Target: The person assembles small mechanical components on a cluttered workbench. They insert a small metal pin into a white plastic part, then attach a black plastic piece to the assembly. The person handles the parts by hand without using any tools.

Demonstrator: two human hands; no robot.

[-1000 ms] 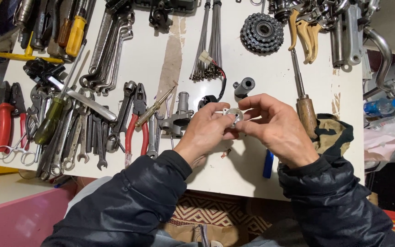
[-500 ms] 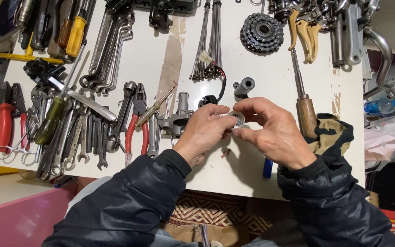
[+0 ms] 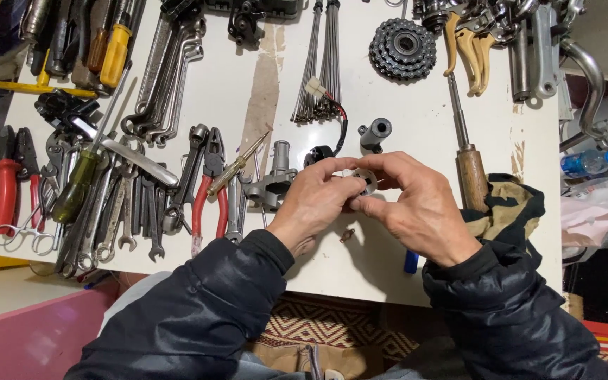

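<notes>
Head view: both hands meet over the white desk [image 3: 388,91]. The left hand [image 3: 316,200] and right hand [image 3: 416,207] now pinch one small round metal part [image 3: 367,181] between their fingertips, closer together than a second ago, when a gap showed between them. Just left lies a grey metal fitting [image 3: 272,186]; beyond, a toothed sprocket cluster [image 3: 402,48].

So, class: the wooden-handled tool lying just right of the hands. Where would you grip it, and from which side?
Probably the wooden handle, from above. It is the thick, rounded end nearest the right hand, lying flat on the white table. The thin metal shaft runs away towards the cog cluster.
</notes>
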